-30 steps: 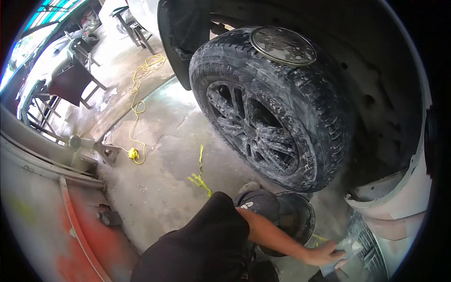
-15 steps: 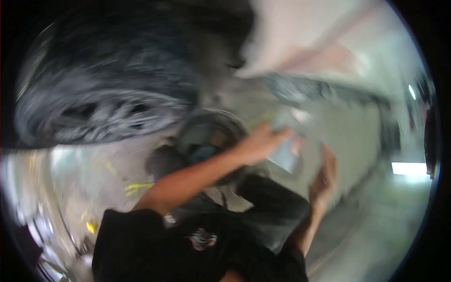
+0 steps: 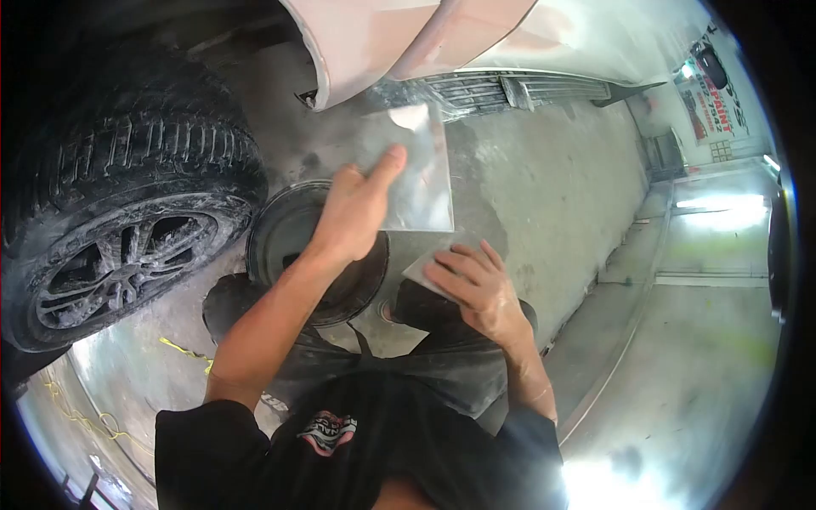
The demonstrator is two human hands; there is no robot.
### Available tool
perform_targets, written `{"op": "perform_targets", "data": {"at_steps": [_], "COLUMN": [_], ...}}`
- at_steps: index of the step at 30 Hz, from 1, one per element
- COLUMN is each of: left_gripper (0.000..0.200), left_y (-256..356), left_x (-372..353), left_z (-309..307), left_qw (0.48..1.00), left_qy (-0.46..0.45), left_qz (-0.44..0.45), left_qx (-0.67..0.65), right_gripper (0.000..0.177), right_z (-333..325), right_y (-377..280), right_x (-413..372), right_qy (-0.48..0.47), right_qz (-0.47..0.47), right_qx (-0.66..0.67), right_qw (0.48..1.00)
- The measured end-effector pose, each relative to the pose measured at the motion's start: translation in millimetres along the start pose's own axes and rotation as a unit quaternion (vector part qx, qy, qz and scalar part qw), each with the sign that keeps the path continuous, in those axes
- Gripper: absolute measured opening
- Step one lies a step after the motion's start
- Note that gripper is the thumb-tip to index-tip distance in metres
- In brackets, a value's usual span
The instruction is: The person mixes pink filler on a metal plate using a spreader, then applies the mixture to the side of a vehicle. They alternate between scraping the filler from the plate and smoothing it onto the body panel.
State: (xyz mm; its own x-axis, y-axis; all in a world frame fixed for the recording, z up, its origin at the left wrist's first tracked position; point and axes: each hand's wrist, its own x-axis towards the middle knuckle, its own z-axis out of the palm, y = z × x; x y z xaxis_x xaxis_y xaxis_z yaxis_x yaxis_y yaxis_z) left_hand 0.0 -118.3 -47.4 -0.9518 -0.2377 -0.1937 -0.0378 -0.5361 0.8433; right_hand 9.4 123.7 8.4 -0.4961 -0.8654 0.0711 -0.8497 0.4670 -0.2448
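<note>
The right hand [image 3: 476, 289] lies flat on a small grey piece [image 3: 416, 272] over the knee; whether it grips, I cannot tell. The left hand [image 3: 353, 208] pinches a grey sheet [image 3: 421, 178] above a dark bowl [image 3: 285, 229], between the tyre [image 3: 144, 161] and the bumper [image 3: 382, 42].

a smeared tyre [image 3: 127, 170] beside a round dark basin [image 3: 276, 234], near a pinkish bumper [image 3: 382, 42].

- Left hand [image 3: 355, 211]: raised, thumb pinching a grey sheet [image 3: 418, 174] against the fingers.
- Right hand [image 3: 476, 289]: fingers spread over a smaller grey piece [image 3: 419, 270]; grip unclear.
- Round dark pan [image 3: 285, 228]: on the concrete floor [image 3: 561, 195], beneath the left wrist.
- Dusty tyre [image 3: 127, 161]: left, just beside the pan.
- Pale car panel [image 3: 382, 38] and grille [image 3: 510, 89]: above the sheet.
</note>
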Motion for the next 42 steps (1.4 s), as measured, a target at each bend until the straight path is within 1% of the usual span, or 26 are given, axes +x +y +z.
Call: {"op": "perform_targets", "data": {"at_steps": [2,3,4,6,7,9,10,13,14,16,17,18,19,21,22,25,26,28,29,30,33,34,37,38,41,42], "left_gripper": [0.035,0.040,0.040,0.039,0.039,0.040,0.040,0.041,0.034,0.028,0.028,0.028,0.028,0.028,0.029,0.030,0.030,0.031,0.032,0.032,0.034,0.035,0.041,0.041,0.040,0.038], "left_y": [8.8,9.5,7.8,5.9,4.8,-0.3,-4.3,-5.2,1.1,12.8,9.5,3.8,1.2,3.3,3.4,12.9,15.1,18.4,18.8,17.3,8.1,6.8,6.5,3.4,6.1,15.7], "left_x": [0.4,-3.2,-8.0,-16.2,-19.0,-20.8,-17.6,-12.9,-13.2,-17.0,-15.0,-13.4,-12.4,-14.4,-15.6,-20.1,-20.1,-20.4,-19.2,-19.3,-19.0,-17.3,-17.2,-17.0,-15.4,-21.1], "left_z": [-2.1,-1.6,4.2,20.8,21.8,18.5,15.5,5.9,9.2,17.5,14.9,10.2,8.1,9.9,10.3,8.6,7.4,4.7,6.2,8.5,7.9,8.6,22.1,18.1,6.8,7.7], "left_qw": [0.991,0.981,0.975,0.961,0.958,0.947,0.949,0.972,0.972,0.973,0.983,0.991,0.996,0.998,0.997,0.998,0.999,0.997,0.997,0.997,0.997,0.997,0.987,0.991,0.995,0.995], "left_qy": [-0.033,-0.055,-0.042,-0.022,-0.051,-0.105,-0.107,-0.101,-0.081,-0.041,-0.038,-0.036,-0.036,-0.002,0.018,0.010,0.009,0.006,0.003,0.005,-0.017,-0.031,0.037,0.021,-0.032,-0.043], "left_qz": [-0.027,-0.036,-0.064,-0.117,-0.096,-0.052,-0.039,0.012,0.016,0.016,0.026,0.032,0.041,0.056,0.064,0.056,0.041,0.009,0.029,0.047,0.057,0.056,0.155,0.126,0.049,0.028], "left_qx": [-0.124,-0.183,-0.207,-0.248,-0.264,-0.298,-0.295,-0.214,-0.218,-0.226,-0.175,-0.125,-0.071,-0.039,-0.025,0.007,0.028,0.072,0.071,0.067,0.050,0.044,0.024,0.041,0.082,0.083], "right_gripper": [0.045,0.047,0.049,0.059,0.063,0.068,0.072,0.072,0.070,0.069,0.068,0.071,0.071,0.070,0.069,0.068,0.066,0.063,0.062,0.059,0.058,0.054,0.054,0.058,0.061,0.059], "right_z": [-4.2,-8.4,-11.8,-2.8,1.7,1.5,6.0,7.7,-2.5,-14.4,-19.0,-22.0,-14.1,2.1,-2.1,-23.0,-14.4,-8.5,-8.4,-15.2,-14.0,-3.8,-16.3,-24.4,-11.0,-14.4], "right_y": [8.0,2.3,-8.5,-22.6,-29.7,-31.7,-23.5,9.9,11.9,11.2,8.4,-0.4,-9.9,-28.0,-24.7,-25.9,-19.7,-25.4,-28.1,-21.8,-16.3,-16.2,-20.2,-25.5,-11.1,-13.4], "right_x": [-0.7,0.8,2.4,21.0,30.4,38.5,38.9,38.7,35.9,31.4,30.2,31.9,33.3,38.8,35.3,40.3,45.3,42.1,43.5,40.7,45.5,45.7,42.1,46.0,48.5,46.3], "right_qy": [0.126,0.201,0.276,0.338,0.367,0.266,0.247,0.179,0.134,0.209,0.243,0.305,0.242,0.123,0.103,0.207,0.226,0.146,0.102,0.149,0.240,0.158,0.134,0.204,0.208,0.200], "right_qz": [0.002,0.007,0.015,-0.019,-0.038,-0.006,0.018,0.082,0.083,0.109,0.125,0.129,0.126,0.118,0.089,0.136,0.107,0.080,0.063,0.052,0.100,0.072,0.046,0.077,0.056,0.070], "right_qx": [0.061,0.116,0.170,0.223,0.246,0.074,0.070,-0.011,-0.127,-0.102,-0.088,-0.021,-0.058,-0.129,-0.178,-0.186,-0.170,-0.202,-0.219,-0.265,-0.208,-0.231,-0.267,-0.292,-0.229,-0.205], "right_qw": [0.990,0.973,0.946,0.914,0.896,0.961,0.966,0.980,0.979,0.966,0.958,0.943,0.960,0.977,0.975,0.951,0.953,0.965,0.968,0.951,0.943,0.957,0.953,0.931,0.949,0.956]}}
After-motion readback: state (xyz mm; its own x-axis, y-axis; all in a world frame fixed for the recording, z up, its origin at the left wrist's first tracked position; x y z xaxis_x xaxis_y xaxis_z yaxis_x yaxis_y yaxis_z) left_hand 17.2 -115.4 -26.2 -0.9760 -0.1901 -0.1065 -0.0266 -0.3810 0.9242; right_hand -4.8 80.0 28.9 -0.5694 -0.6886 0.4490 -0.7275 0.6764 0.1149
